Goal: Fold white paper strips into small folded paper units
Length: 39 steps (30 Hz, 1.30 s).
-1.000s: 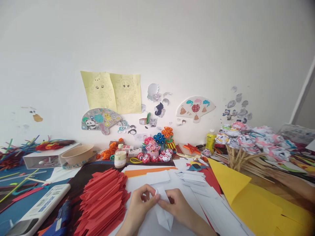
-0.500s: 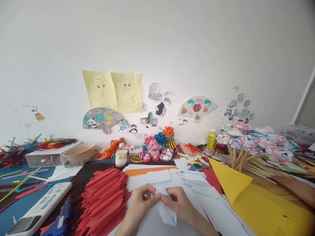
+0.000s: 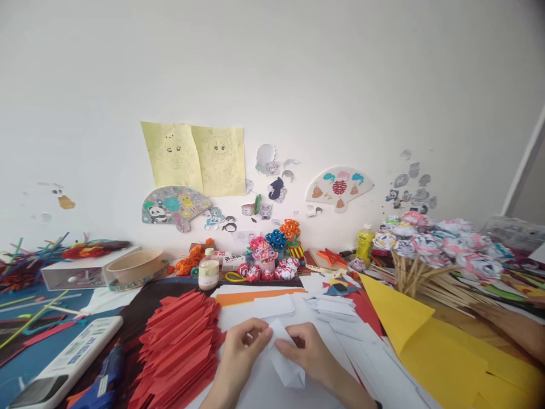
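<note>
Low in the middle of the view, both my hands pinch a small folded piece of white paper [image 3: 284,357]. My left hand [image 3: 243,351] grips its left edge with thumb and fingers. My right hand [image 3: 310,351] holds its right side, fingers curled over the top fold. The paper's lower point hangs toward me over white sheets [image 3: 259,386] on the table. A pile of folded red paper pieces [image 3: 181,346] lies just left of my left hand.
Yellow paper sheets [image 3: 430,346] lie to the right, with a stack of white strips [image 3: 336,311] and paper flowers on sticks [image 3: 430,250] behind. A small bottle [image 3: 208,271], bowl [image 3: 135,266], remote control [image 3: 68,360] and glue gun [image 3: 104,380] sit left. Another person's arm [image 3: 517,329] rests far right.
My fingers have shifted on the white paper: its top flap now stands up more between my hands, and the piece sits slightly higher and turned. The camera drifted a little.
</note>
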Available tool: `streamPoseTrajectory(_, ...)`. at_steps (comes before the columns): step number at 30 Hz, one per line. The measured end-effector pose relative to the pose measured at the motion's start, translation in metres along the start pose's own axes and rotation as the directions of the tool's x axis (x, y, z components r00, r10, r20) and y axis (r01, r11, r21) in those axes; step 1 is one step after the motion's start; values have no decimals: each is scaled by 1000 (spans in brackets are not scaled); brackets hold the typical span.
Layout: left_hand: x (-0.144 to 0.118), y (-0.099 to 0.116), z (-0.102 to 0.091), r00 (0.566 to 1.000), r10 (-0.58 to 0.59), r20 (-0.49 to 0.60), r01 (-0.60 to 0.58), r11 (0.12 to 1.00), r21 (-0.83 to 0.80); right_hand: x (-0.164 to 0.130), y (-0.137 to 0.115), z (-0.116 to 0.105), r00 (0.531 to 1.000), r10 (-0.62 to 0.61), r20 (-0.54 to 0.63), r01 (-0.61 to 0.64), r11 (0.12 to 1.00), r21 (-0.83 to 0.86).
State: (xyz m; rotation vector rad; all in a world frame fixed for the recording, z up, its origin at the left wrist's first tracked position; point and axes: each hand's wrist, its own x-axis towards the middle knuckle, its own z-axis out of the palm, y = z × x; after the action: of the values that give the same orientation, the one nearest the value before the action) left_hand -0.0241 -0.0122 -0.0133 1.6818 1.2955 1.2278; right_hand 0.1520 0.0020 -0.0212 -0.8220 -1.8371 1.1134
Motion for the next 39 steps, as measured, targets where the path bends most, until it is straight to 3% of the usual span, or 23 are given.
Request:
streamPoseTrajectory(5, -3, 10, -1, 999, 53, -6, -52, 994, 93, 1, 4, -1, 1000, 4, -14, -5, 999, -33)
streamPoseTrajectory(12, -4, 7, 2, 996, 83, -32, -79, 989, 122, 0, 4, 0, 1000, -1, -3, 1, 1000, 1)
streamPoseTrajectory(21, -6, 11, 6, 993, 115, -7, -111, 971, 213, 1, 1, -1, 996, -3, -91, 1, 1000, -26)
streamPoseTrajectory(27, -11, 11, 8, 972, 232, -29, -215, 933, 288, 1, 5, 0, 996, -6, -84, 0, 998, -69)
streamPoseTrajectory(34, -14, 9, 11, 972, 233, 24, -225, 902, 368, 0, 0, 0, 990, -37, -135, 29, 998, -63)
streamPoseTrajectory(39, -16, 3, 13, 947, 320, 14, -298, 867, 400, 1, -2, 1, 991, -19, -130, 15, 999, -34)
